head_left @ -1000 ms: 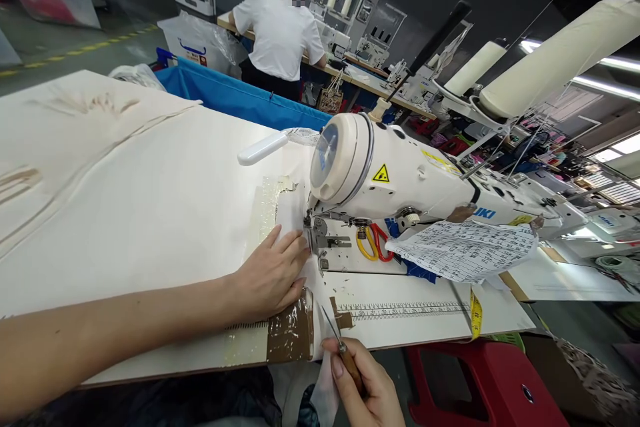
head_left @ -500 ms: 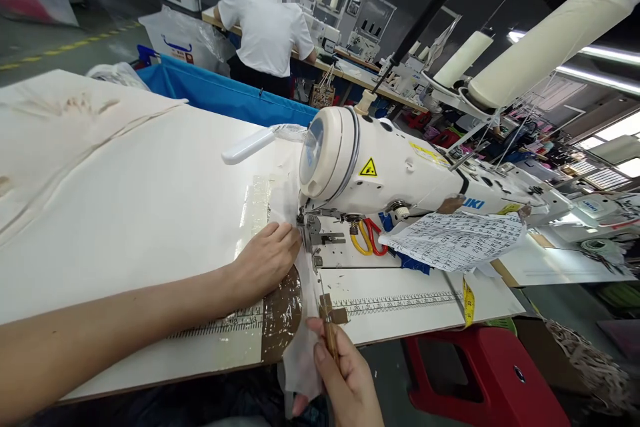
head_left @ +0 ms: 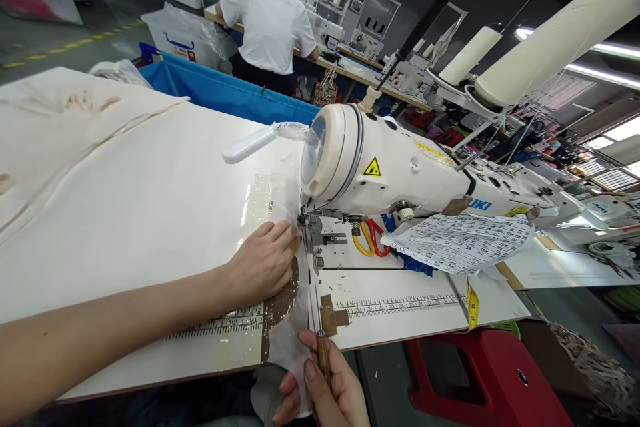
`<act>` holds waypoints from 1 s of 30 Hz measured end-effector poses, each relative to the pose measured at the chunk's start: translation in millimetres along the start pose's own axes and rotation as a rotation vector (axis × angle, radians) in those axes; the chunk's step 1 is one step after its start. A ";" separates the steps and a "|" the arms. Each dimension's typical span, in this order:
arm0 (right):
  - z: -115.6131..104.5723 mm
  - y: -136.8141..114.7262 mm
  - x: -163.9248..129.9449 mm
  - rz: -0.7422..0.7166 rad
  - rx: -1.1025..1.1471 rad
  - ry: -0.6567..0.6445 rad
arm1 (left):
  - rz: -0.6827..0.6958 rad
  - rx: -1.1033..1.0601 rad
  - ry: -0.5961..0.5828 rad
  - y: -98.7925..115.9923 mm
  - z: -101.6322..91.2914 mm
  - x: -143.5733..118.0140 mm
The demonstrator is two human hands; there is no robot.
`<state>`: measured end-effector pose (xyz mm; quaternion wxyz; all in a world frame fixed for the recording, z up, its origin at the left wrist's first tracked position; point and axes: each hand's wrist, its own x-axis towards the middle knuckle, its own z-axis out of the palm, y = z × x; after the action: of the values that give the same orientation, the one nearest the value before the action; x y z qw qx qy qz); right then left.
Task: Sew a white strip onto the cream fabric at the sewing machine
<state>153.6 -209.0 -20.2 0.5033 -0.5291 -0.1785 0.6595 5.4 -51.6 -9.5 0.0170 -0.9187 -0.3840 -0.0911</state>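
A strip of thin white fabric (head_left: 291, 337) runs from the sewing machine (head_left: 340, 153) toward me and droops past the table's front edge. Beside the needle area, my left hand (head_left: 265, 260) is closed with bent fingers pressed together on the fabric; its fingertips are partly hidden. My right hand (head_left: 333, 383) is at the front edge, wrapped round the wooden handle of an awl (head_left: 323, 350), whose thin metal shaft points toward the presser foot (head_left: 303, 218). The fingers of that hand also touch the lower end of the fabric.
Scissors with red and yellow handles (head_left: 370, 237) lie under the machine arm, near a printed paper sheet (head_left: 463, 240). Pale cloth (head_left: 65, 127) covers the table's left. A red stool (head_left: 480, 380) stands below at right. Beyond a blue bin (head_left: 215, 90), a person (head_left: 273, 27) sits working.
My right hand has moved slightly down and left with the awl, and the fabric's lower end has shifted left with it. My left hand stays by the needle.
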 end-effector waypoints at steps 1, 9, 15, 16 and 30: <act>0.4 -1.5 0.9 -0.001 -0.006 0.003 | -0.005 -0.002 0.003 -1.0 0.5 1.1; 0.1 -1.6 3.8 -0.122 -0.110 0.046 | -0.035 -0.043 0.036 -7.7 4.4 7.2; -7.6 6.0 1.9 -0.126 -0.166 0.111 | 0.006 -0.041 0.077 -1.3 8.9 1.0; -9.0 7.2 2.2 -0.133 -0.176 0.109 | 0.013 -0.042 0.084 0.0 9.3 0.3; -3.3 -3.6 10.1 -0.245 -0.271 0.036 | 0.064 -0.066 0.114 7.1 7.7 -2.6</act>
<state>158.9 -199.9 -23.9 0.5071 -0.5782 -0.3199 0.5533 9.8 -57.7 -17.3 0.0116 -0.9238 -0.3498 -0.1554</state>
